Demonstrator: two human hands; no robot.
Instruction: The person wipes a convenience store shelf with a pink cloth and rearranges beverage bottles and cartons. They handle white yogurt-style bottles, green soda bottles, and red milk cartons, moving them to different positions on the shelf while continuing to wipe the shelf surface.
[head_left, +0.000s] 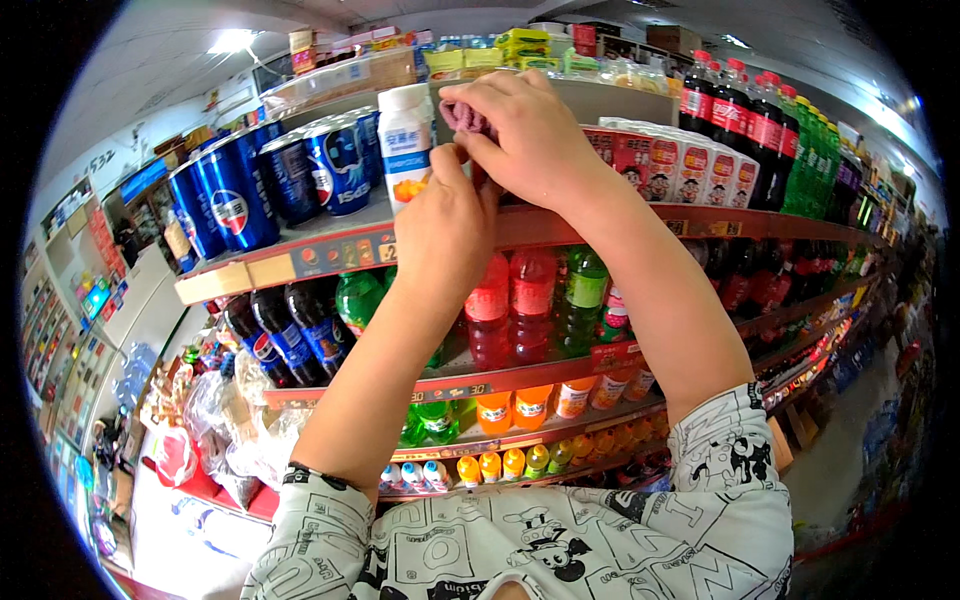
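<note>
Both of my hands are raised at the top shelf of a store rack. My right hand (517, 139) grips a bunched purplish-pink cloth (466, 118) between thumb and fingers. Just below and to its left, my left hand (448, 214) has curled fingers close to the right thumb. Whatever those fingers may hold is hidden behind the hand. A white plastic drink bottle (403, 142) with a white cap and a blue band stands upright beside my left hand, which covers part of its lower right side.
Blue Pepsi cans (238, 199) stand left on the top shelf (341, 251). Red-and-white drink cartons (690, 169) and cola bottles (731, 112) stand right. Lower shelves hold red soda bottles (487, 300) and orange drink bottles (531, 405). Plastic bags (251, 420) lie at lower left.
</note>
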